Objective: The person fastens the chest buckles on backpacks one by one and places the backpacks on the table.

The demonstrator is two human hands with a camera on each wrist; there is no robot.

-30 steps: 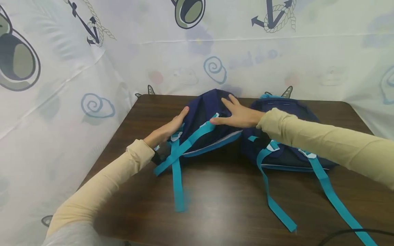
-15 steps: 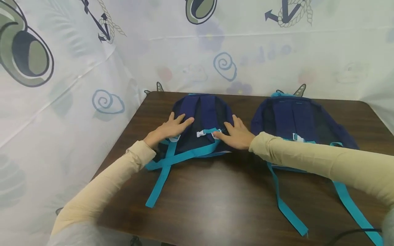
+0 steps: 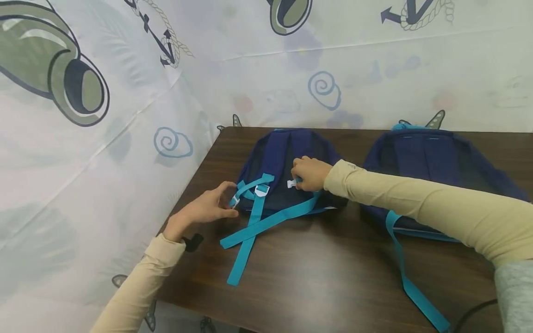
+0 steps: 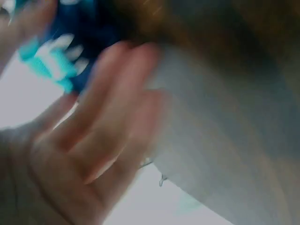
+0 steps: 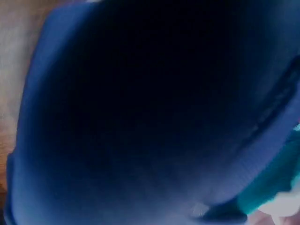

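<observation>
A navy backpack lies on the table, its shoulder straps facing up and teal webbing straps crossing at its front. My right hand curls its fingers round a short teal strap, and a white buckle pokes out beside the fingertips. At the bag's left side my left hand spreads thumb and fingers around another teal strap end with a white buckle. Contact there cannot be told. In the left wrist view the left hand's fingers look extended and blurred. Dark navy fabric fills most of the right wrist view.
A second navy backpack lies to the right, partly behind my right sleeve, with a teal strap trailing forward. Beneath both is a brown table. A black cable crosses its front right. Printed cloth hangs behind.
The left backpack was turned to face forward and laid flatter. My left hand then left its surface for the left-side strap, and my right hand curled its fingers on the buckle strap.
</observation>
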